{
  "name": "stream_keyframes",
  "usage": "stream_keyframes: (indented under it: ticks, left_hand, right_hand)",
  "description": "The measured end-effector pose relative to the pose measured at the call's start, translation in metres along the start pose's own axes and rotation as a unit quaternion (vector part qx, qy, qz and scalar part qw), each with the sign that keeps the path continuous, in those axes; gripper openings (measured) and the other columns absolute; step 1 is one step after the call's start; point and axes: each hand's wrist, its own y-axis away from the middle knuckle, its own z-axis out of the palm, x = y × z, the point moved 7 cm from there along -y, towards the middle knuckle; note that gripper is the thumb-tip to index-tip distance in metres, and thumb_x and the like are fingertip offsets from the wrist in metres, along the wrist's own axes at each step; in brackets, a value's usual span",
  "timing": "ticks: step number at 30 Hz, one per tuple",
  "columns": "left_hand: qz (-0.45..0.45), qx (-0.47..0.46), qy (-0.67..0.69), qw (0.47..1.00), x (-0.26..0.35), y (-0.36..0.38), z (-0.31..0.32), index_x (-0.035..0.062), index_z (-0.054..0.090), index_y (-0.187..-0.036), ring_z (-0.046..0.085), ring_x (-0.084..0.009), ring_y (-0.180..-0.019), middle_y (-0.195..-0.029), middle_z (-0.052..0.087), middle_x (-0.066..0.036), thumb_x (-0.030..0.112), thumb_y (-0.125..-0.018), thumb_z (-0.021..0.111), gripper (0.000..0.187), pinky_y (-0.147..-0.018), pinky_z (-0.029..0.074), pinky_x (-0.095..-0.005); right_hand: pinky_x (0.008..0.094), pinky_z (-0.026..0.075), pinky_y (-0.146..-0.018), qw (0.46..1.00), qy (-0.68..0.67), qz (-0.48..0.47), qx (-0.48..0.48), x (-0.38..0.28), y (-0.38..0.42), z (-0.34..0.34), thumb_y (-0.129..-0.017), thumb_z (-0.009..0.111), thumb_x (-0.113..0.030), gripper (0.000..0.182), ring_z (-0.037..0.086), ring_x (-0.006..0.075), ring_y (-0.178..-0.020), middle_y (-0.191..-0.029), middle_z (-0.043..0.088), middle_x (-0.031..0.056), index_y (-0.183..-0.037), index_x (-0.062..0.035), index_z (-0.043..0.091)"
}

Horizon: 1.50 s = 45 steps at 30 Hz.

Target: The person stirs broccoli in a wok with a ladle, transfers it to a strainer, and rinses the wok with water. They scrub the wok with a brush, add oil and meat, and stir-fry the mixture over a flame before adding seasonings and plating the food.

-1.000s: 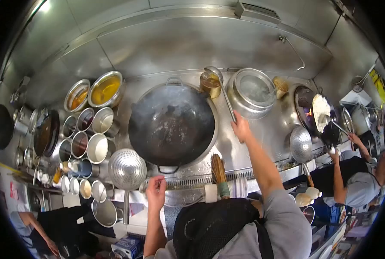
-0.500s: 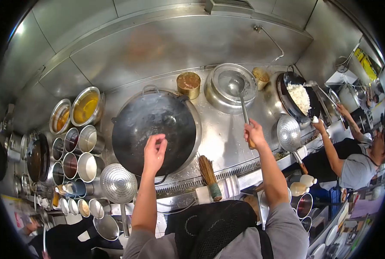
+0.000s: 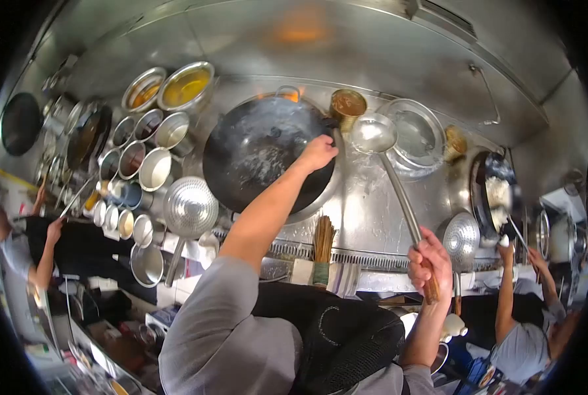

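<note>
The large dark wok (image 3: 254,145) sits on the burner, with wet patches on its inner surface and orange flame showing at its far rim. Over the wok's right side is my left hand (image 3: 318,154), its fingers closed; what they hold, if anything, is hidden. My right hand (image 3: 430,265) is wrapped round the wooden handle of a long metal ladle (image 3: 374,133). The ladle's bowl hangs between a brown-topped tin (image 3: 348,104) and a metal pot of water (image 3: 420,135).
Steel bowls with yellow liquid (image 3: 187,87), metal containers (image 3: 156,169) and a perforated strainer (image 3: 190,207) stand left. A bamboo brush (image 3: 323,240) is at the front edge. Right are another strainer (image 3: 461,241), a wok with white food (image 3: 498,194) and a co-worker (image 3: 521,329); another person (image 3: 27,253) is left.
My left hand has moved from the wok's middle to its right side and its fingers have closed. The ladle has come out of the water pot, to its left. Flame now shows behind the wok.
</note>
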Motion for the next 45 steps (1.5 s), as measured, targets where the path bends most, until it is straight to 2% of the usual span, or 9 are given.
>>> stream_keyframes:
  ticks: [9,13,17,21,25,31,38,41,45]
  left_hand:
    - [-0.047,0.112,-0.195,0.973,-0.016,0.022,-0.060,0.0110,0.066,-0.115,0.064,-0.0416,-0.101,-0.113,0.066,-0.022,0.024,-0.089,0.051,0.033,-0.091,0.051,-0.0473]
    - [-0.022,0.031,-0.289,0.956,-0.040,0.064,-0.095,0.0166,0.058,-0.132,0.062,-0.0361,-0.111,-0.118,0.066,-0.020,0.019,-0.084,0.056,0.048,-0.097,0.049,-0.0418]
    - [-0.029,0.086,-0.349,0.933,-0.045,0.089,-0.127,0.0169,0.051,-0.138,0.053,-0.0361,-0.126,-0.134,0.057,-0.020,0.013,-0.081,0.059,0.058,-0.106,0.041,-0.0453]
    - [0.045,0.108,-0.301,0.946,-0.040,0.097,-0.131,0.0113,0.060,-0.128,0.058,-0.0362,-0.117,-0.124,0.063,-0.020,0.014,-0.082,0.058,0.046,-0.099,0.047,-0.0449]
    - [0.035,0.113,-0.263,0.958,-0.040,0.082,-0.119,0.0088,0.063,-0.123,0.060,-0.0343,-0.114,-0.120,0.065,-0.018,0.019,-0.086,0.062,0.038,-0.098,0.047,-0.0421]
    - [-0.016,0.069,-0.273,0.959,-0.016,0.057,-0.072,0.0031,0.071,-0.094,0.066,-0.0329,-0.102,-0.103,0.070,-0.016,0.027,-0.087,0.065,0.026,-0.090,0.050,-0.0406]
    - [0.025,0.133,-0.153,0.979,-0.010,0.032,-0.023,0.0061,0.060,-0.116,0.067,-0.0308,-0.095,-0.096,0.071,-0.013,0.025,-0.093,0.059,0.030,-0.086,0.052,-0.0417]
    - [-0.070,-0.024,-0.096,0.993,-0.024,0.041,-0.038,0.0054,0.062,-0.113,0.064,-0.0310,-0.106,-0.108,0.069,-0.015,0.012,-0.090,0.055,0.025,-0.093,0.050,-0.0391]
    - [0.144,0.206,-0.261,0.932,-0.022,0.145,-0.161,0.0071,0.069,-0.103,0.062,-0.0354,-0.107,-0.112,0.067,-0.017,0.002,-0.078,0.055,0.029,-0.094,0.049,-0.0430]
  right_hand:
    - [0.0249,0.037,-0.040,0.925,0.364,-0.104,0.010,0.031,-0.067,-0.056,-0.093,0.058,-0.004,0.057,0.047,0.0082,-0.043,-0.058,0.052,0.0015,-0.147,-0.0035,0.041]
    - [0.0339,0.043,-0.046,0.719,0.629,-0.244,0.167,-0.002,-0.113,-0.111,-0.090,0.059,-0.003,0.061,0.049,0.0142,-0.047,-0.062,0.055,0.0086,-0.148,-0.0093,0.040]
    - [0.0357,0.045,-0.047,0.693,0.634,-0.290,0.185,-0.022,-0.180,-0.187,-0.090,0.059,-0.006,0.060,0.052,0.0172,-0.049,-0.063,0.056,0.0105,-0.147,-0.0050,0.039]
    - [0.0280,0.043,-0.042,0.932,0.306,-0.115,0.158,-0.040,-0.190,-0.181,-0.090,0.063,-0.011,0.059,0.051,0.0129,-0.048,-0.070,0.058,0.0069,-0.143,-0.0028,0.038]
    - [0.0273,0.042,-0.040,0.995,0.022,-0.052,0.080,-0.054,-0.142,-0.129,-0.091,0.061,-0.010,0.047,0.046,0.0099,-0.047,-0.071,0.054,0.0044,-0.133,-0.0041,0.041]
    - [0.0204,0.036,-0.033,1.000,0.017,-0.018,-0.009,-0.055,-0.057,-0.074,-0.098,0.053,-0.012,0.026,0.044,0.0051,-0.046,-0.073,0.053,0.0042,-0.123,-0.0074,0.050]
    - [0.0237,0.031,-0.029,0.994,0.073,0.035,-0.069,-0.005,-0.009,-0.009,-0.091,0.059,-0.005,0.052,0.040,0.0108,-0.035,-0.069,0.054,0.0115,-0.139,-0.0006,0.040]
    - [0.0245,0.036,-0.037,0.969,0.244,-0.014,-0.047,0.042,-0.020,-0.030,-0.088,0.061,0.001,0.061,0.045,0.0086,-0.042,-0.069,0.055,0.0040,-0.146,-0.0033,0.040]
    - [0.0274,0.041,-0.048,0.863,0.491,-0.094,0.080,0.111,-0.019,-0.079,-0.087,0.061,0.002,0.063,0.045,0.0095,-0.052,-0.073,0.056,0.0031,-0.147,-0.0076,0.043]
